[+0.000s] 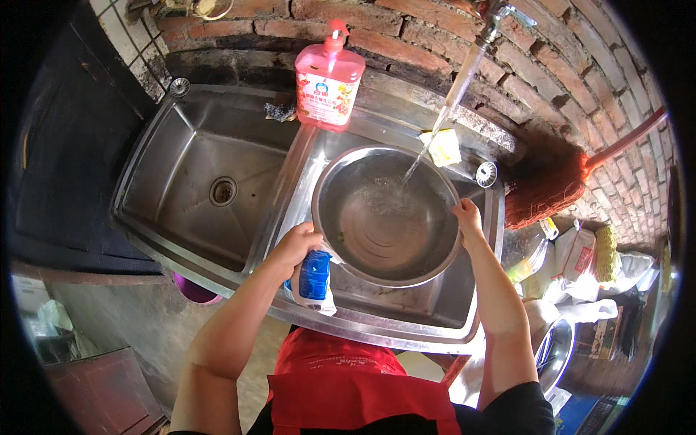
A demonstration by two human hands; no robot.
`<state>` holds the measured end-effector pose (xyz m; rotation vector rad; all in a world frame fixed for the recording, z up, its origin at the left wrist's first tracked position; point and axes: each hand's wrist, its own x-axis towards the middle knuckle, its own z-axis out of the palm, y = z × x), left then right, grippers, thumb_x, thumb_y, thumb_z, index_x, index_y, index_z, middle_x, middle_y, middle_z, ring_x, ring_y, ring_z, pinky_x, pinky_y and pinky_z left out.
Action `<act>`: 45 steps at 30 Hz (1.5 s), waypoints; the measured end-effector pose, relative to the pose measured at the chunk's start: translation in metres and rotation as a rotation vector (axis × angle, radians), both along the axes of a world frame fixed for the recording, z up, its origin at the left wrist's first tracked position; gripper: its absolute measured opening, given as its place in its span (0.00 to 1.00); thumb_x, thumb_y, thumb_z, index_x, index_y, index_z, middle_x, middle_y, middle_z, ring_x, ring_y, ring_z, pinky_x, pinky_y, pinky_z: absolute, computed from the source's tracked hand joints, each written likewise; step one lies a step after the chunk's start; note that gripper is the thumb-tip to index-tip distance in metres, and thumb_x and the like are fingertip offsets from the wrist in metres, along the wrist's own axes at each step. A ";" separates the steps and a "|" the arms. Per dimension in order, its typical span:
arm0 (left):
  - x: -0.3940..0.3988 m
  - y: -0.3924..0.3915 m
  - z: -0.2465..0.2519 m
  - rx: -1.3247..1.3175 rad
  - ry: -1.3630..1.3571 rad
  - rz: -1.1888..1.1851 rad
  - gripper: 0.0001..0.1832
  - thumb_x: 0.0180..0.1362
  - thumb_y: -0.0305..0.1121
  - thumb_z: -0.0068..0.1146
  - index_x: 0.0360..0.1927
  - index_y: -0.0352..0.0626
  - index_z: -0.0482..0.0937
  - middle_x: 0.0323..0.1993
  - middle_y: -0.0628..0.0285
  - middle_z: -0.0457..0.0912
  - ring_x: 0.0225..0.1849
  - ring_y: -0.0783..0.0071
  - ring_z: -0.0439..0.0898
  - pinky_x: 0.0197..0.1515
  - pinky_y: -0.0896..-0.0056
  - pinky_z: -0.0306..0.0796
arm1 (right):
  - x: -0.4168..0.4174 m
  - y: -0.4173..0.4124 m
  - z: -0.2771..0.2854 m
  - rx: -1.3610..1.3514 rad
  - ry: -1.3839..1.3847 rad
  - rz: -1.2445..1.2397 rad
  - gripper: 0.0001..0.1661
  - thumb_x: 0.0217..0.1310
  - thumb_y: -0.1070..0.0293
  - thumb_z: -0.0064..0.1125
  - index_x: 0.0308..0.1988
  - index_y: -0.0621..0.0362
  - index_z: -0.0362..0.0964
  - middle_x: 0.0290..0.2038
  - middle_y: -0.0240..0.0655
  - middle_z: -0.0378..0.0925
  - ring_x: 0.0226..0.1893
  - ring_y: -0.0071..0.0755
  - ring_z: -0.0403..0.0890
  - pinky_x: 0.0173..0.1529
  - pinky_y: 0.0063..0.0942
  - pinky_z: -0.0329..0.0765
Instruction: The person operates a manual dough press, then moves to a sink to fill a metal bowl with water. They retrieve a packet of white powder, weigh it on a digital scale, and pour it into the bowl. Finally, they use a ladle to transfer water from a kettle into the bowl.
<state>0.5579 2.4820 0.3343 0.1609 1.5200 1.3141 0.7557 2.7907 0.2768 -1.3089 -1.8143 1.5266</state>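
A round stainless steel basin [380,239] with water in it rests over the right bowl of a double sink [212,130]. Water runs into it from a hose on the metal tap [489,32]. At the basin's lower left rim my left hand [299,244] is closed, its fingertips partly hidden. Just below that hand is a blue and white plastic package [314,280]; whether the hand grips it too is unclear. My right hand [467,220] holds the basin's right rim, thumb on the edge.
Behind the sink stand a pink pump bottle of dish soap [330,81], a dark scouring pad [280,112] and a yellow-white packet [444,147]. Two strainers [179,87] lie at the corners. A red-handled broom [549,179] leans right, near plastic bags [576,255]. A brick wall rises behind.
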 end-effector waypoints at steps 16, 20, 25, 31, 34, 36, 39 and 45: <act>0.007 0.007 0.013 -0.072 0.041 -0.020 0.07 0.49 0.26 0.40 0.32 0.37 0.68 0.23 0.66 0.69 0.23 0.83 0.67 0.26 0.81 0.63 | 0.014 -0.001 -0.025 -0.026 -0.072 -0.049 0.04 0.39 0.73 0.49 0.23 0.61 0.66 0.17 0.28 0.65 0.20 0.21 0.64 0.26 0.21 0.62; 0.007 0.005 0.005 -0.061 0.026 -0.019 0.07 0.50 0.27 0.41 0.32 0.37 0.69 0.23 0.66 0.70 0.24 0.82 0.68 0.28 0.81 0.63 | 0.017 -0.006 -0.027 -0.056 -0.143 -0.066 0.06 0.39 0.72 0.50 0.24 0.62 0.67 0.19 0.30 0.67 0.22 0.23 0.67 0.28 0.22 0.64; 0.009 0.005 0.001 -0.063 0.029 -0.010 0.07 0.49 0.28 0.42 0.31 0.38 0.69 0.23 0.67 0.70 0.24 0.82 0.67 0.28 0.81 0.63 | 0.022 -0.004 -0.037 -0.093 -0.155 -0.066 0.07 0.38 0.71 0.50 0.24 0.62 0.68 0.19 0.31 0.67 0.22 0.24 0.67 0.29 0.22 0.65; 0.009 0.001 -0.015 -0.076 0.001 -0.040 0.08 0.48 0.27 0.42 0.32 0.38 0.69 0.24 0.66 0.70 0.25 0.82 0.68 0.30 0.80 0.63 | 0.023 -0.010 -0.035 -0.089 -0.198 -0.067 0.02 0.41 0.74 0.48 0.23 0.60 0.67 0.18 0.29 0.67 0.19 0.23 0.67 0.23 0.22 0.65; 0.010 0.000 -0.012 -0.072 0.004 -0.050 0.06 0.49 0.28 0.45 0.31 0.39 0.69 0.24 0.67 0.69 0.26 0.82 0.68 0.30 0.80 0.63 | 0.021 -0.017 -0.026 -0.080 -0.210 -0.088 0.05 0.39 0.71 0.51 0.22 0.61 0.66 0.17 0.28 0.64 0.19 0.21 0.64 0.25 0.21 0.62; 0.015 0.003 -0.005 -0.107 0.020 -0.003 0.06 0.49 0.28 0.44 0.32 0.39 0.68 0.24 0.67 0.69 0.26 0.82 0.68 0.29 0.80 0.63 | 0.021 -0.019 -0.026 -0.007 -0.151 -0.086 0.05 0.39 0.72 0.50 0.21 0.61 0.65 0.16 0.27 0.62 0.19 0.21 0.62 0.24 0.21 0.61; 0.015 0.003 -0.012 -0.127 0.051 0.008 0.07 0.50 0.28 0.44 0.33 0.38 0.67 0.25 0.66 0.69 0.26 0.82 0.68 0.29 0.80 0.63 | 0.018 -0.018 -0.019 0.084 -0.146 -0.079 0.04 0.38 0.73 0.50 0.20 0.61 0.64 0.16 0.27 0.61 0.19 0.20 0.62 0.24 0.20 0.60; 0.007 0.009 -0.016 -0.064 0.059 0.009 0.03 0.50 0.28 0.43 0.29 0.41 0.67 0.20 0.68 0.66 0.22 0.83 0.65 0.25 0.80 0.61 | 0.010 -0.003 -0.014 0.138 -0.064 -0.079 0.03 0.38 0.73 0.49 0.19 0.59 0.63 0.15 0.25 0.60 0.18 0.18 0.59 0.22 0.19 0.58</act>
